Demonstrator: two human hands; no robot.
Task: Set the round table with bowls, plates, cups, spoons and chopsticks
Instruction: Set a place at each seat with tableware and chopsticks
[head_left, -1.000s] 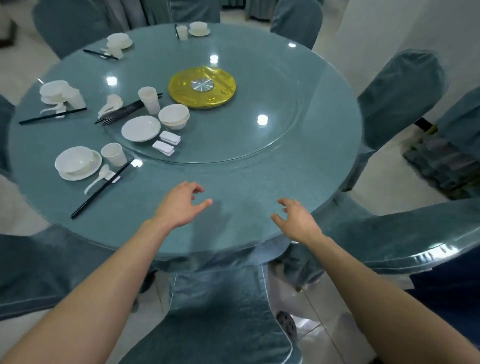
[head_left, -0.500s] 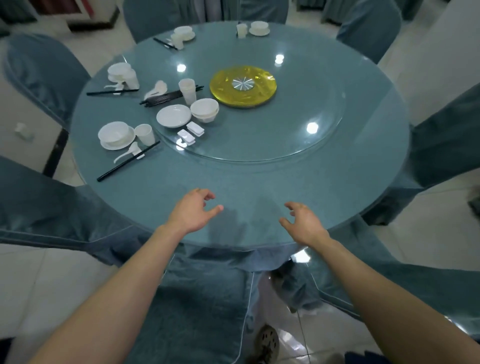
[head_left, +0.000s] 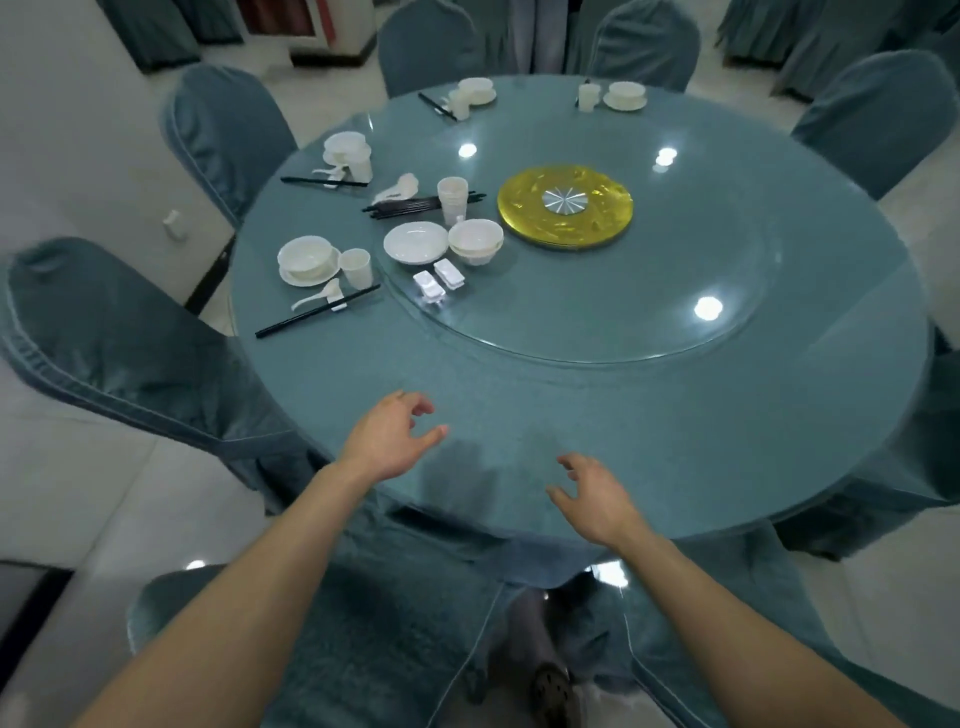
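My left hand (head_left: 387, 439) and my right hand (head_left: 597, 499) hover over the near edge of the round teal table (head_left: 675, 426), fingers loosely curled, holding nothing. On the glass turntable (head_left: 597, 322) lie spare wares: a white plate (head_left: 415, 242), stacked bowls (head_left: 475, 241), stacked cups (head_left: 452, 200), a bundle of black chopsticks (head_left: 405, 206), spoons (head_left: 397, 188) and two small white rests (head_left: 439, 278). A set place at the left has a bowl on a plate (head_left: 307, 260), a cup (head_left: 356, 267), a spoon (head_left: 317, 297) and chopsticks (head_left: 317, 312).
Three more set places stand along the far left and far rim, such as the far-left place setting (head_left: 347, 153). A yellow disc (head_left: 564, 205) marks the turntable's middle. Teal-covered chairs ring the table, one (head_left: 322, 639) right below my arms.
The view has swung so the table sits further right and the wares appear closer to centre. Both hands stay empty over the near edge, hardly changed in pose.
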